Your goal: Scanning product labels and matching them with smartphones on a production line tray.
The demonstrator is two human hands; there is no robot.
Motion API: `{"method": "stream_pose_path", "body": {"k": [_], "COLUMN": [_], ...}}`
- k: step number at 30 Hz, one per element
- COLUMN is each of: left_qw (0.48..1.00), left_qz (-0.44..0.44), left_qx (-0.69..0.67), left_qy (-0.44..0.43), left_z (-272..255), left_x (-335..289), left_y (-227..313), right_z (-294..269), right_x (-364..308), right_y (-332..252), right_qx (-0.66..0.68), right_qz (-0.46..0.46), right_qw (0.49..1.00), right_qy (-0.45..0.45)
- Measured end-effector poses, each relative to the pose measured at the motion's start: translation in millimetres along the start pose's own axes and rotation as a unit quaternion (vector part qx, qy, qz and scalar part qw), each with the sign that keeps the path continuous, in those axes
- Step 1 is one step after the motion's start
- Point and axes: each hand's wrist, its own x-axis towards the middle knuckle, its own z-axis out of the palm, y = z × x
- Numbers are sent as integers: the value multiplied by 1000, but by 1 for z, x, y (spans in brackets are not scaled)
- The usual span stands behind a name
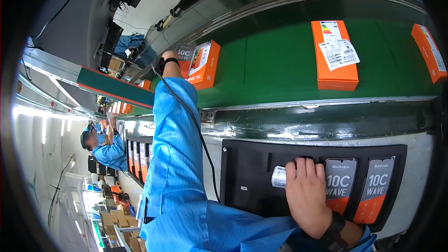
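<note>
My left arm reaches far across to the green conveyor belt [270, 60]. My left hand [170, 55] is beside a grey-and-orange smartphone [184, 59] and an orange phone box [206, 65]; its fingers are hidden. Nearer me, my right hand [305, 191] lies over a black foam tray [249, 158], fingers bent down and pressed together. At its fingertips shows a small white printed piece [279, 176]; what lies under the palm is hidden. Right of this hand, one filmed smartphone [339, 179] and another smartphone [373, 184] sit in tray slots.
Farther right on the belt are an orange box [337, 60] with white labels and another orange box [429, 53]. A black cable [198, 130] hangs along my left arm. At left, a person in blue [109, 151] works beside another tray of phones [137, 158].
</note>
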Motion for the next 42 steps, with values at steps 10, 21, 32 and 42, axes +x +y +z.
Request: {"method": "stream_pose_path", "body": {"k": [10,21,32,42], "left_qw": [887,952,909,871], "left_qz": [17,106,198,184], "left_qx": [-436,-257,-359,-438], "left_qy": [-149,128,69,125], "left_z": [29,-68,-48,-96], "left_x": [-70,-296,-306,-347], "left_y": [137,233,185,207], "right_z": [17,14,16,21], "right_x": [11,12,10,5], "right_y": [11,3,-9,-1], "right_qx": [-27,-35,19,-8], "right_qz": [13,-13,-35,-39], "right_qw": [999,999,999,999], "right_qy": [-13,-3,4,28]}}
